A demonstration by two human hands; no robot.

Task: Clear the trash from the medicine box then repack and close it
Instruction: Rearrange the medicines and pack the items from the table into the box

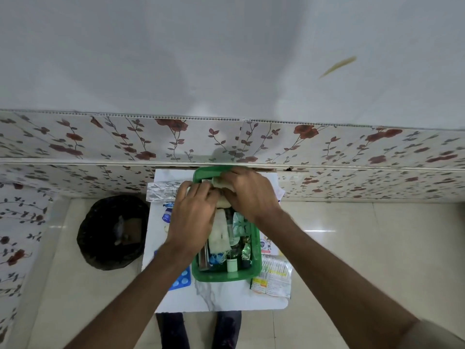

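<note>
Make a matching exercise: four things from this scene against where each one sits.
Things:
1. bin
2. sachets
3. blue blister pack
4. white bottle

Places:
A. inside the green box
B. on the floor, left of the table
C. on the table, right of the box
D. on the table, left of the box

Pairs: 1-B, 2-C, 3-D, 4-A
</note>
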